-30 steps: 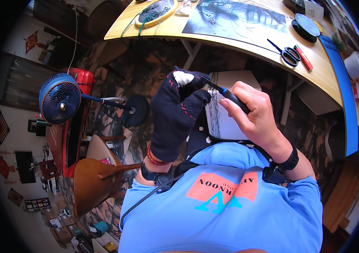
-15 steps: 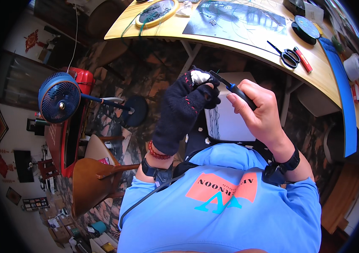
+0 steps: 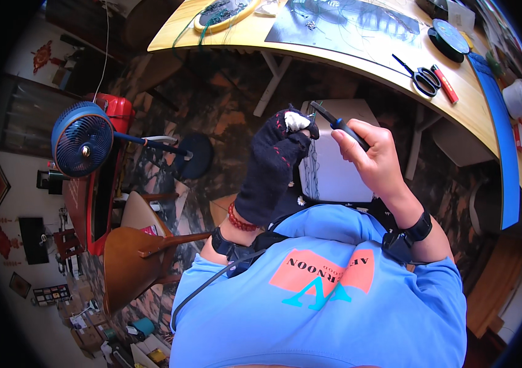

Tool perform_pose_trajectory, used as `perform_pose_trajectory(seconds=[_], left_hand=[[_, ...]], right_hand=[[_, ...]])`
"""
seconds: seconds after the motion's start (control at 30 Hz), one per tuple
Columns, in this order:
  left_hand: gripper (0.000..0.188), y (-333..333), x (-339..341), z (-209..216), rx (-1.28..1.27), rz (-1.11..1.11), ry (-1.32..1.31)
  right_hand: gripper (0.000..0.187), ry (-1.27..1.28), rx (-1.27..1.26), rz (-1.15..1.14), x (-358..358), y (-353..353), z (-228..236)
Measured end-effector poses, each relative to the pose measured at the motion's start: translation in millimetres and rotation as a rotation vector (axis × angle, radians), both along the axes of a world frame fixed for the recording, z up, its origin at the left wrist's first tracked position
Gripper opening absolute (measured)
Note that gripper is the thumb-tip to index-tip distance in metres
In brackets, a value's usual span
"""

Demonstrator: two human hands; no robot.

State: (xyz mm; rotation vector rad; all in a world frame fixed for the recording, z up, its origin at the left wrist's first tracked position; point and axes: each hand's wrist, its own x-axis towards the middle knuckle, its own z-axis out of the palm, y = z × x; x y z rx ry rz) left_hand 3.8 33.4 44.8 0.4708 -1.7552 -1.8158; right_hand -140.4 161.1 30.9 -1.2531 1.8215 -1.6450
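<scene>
My left hand point(image 3: 279, 156) wears a dark knitted glove with red stitching and a white patch at the fingertips. Its fingers are closed, and what they pinch is too small to make out. My right hand point(image 3: 374, 153), bare, is wrapped round a slim tool point(image 3: 354, 135) with a black and blue handle and a dark, narrow tip. That tip points up and left, close to the gloved fingertips, where a fine greenish thread shows. Below both hands a white board or box point(image 3: 341, 175) rests at my lap, with dark threads lying along its left side.
Ahead is a wooden table point(image 3: 212, 43) bearing a yellow-rimmed hoop point(image 3: 227, 24), a dark sheet point(image 3: 341, 34) with loose threads, black scissors point(image 3: 423, 81), a red lighter point(image 3: 445, 84) and a spool point(image 3: 449, 40). A blue fan point(image 3: 83, 140) and brown chair point(image 3: 129, 264) stand left.
The gloved left hand has shifted right and turned. My right hand still grips the tool, its tip beside the gloved fingers. More of the white board's far end shows.
</scene>
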Motion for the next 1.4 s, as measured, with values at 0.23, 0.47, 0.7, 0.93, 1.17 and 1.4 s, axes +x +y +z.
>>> perform_pose_trajectory(seconds=[0.23, 0.47, 0.7, 0.93, 1.17, 1.4], left_hand=[[0.013, -5.9, 2.8, 1.2, 0.091, -0.127, -0.173], [0.026, -4.8, -1.1, 26.8, 0.311, -0.087, -0.121], [0.022, -5.5, 1.1, 35.5, 0.18, -0.085, -0.205], [0.02, -5.6, 0.2, 32.9, 0.237, -0.093, -0.209], [0.021, -8.5, 1.9, 28.7, 0.314, -0.103, -0.187], [0.028, -12.8, 1.3, 21.7, 0.355, -0.092, -0.209]], right_hand=[[0.029, 0.102, 0.001, -0.038, -4.8, 1.4, 1.3], [0.027, 0.187, -0.037, 0.003, -6.0, 5.3, 8.4], [0.029, 0.065, -0.047, 0.035, 0.0, 5.4, 8.3], [0.031, 0.085, 0.0, 0.073, -3.2, 7.1, 5.9], [0.032, -0.022, -0.023, 0.063, 0.0, 4.9, 3.0], [0.03, -0.034, 0.004, 0.068, -0.8, 3.7, 1.6]])
